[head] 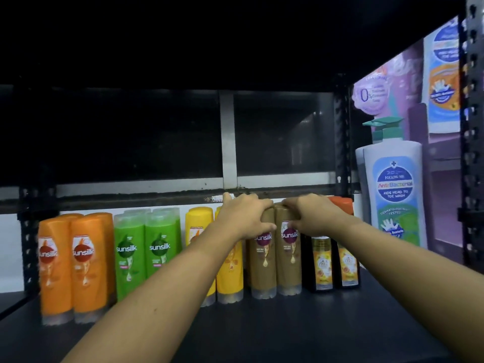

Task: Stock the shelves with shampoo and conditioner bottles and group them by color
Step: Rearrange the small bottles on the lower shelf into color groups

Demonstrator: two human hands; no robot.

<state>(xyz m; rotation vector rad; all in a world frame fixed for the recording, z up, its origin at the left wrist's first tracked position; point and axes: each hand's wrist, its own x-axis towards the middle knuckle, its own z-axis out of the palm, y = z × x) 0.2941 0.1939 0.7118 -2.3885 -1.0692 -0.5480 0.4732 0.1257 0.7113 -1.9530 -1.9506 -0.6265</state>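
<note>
- Your left hand [246, 218] and right hand [314, 218] each curl over the top of one of two brown bottles [289, 263], which stand upright and touching.
- Likely step: seating this brown pair in its colour slot, with yellow bottles [199, 221] just left of your grip and black bottles [322, 263] just right.
- Next: square them on the shelf [288, 323], then release without tipping.
</note>
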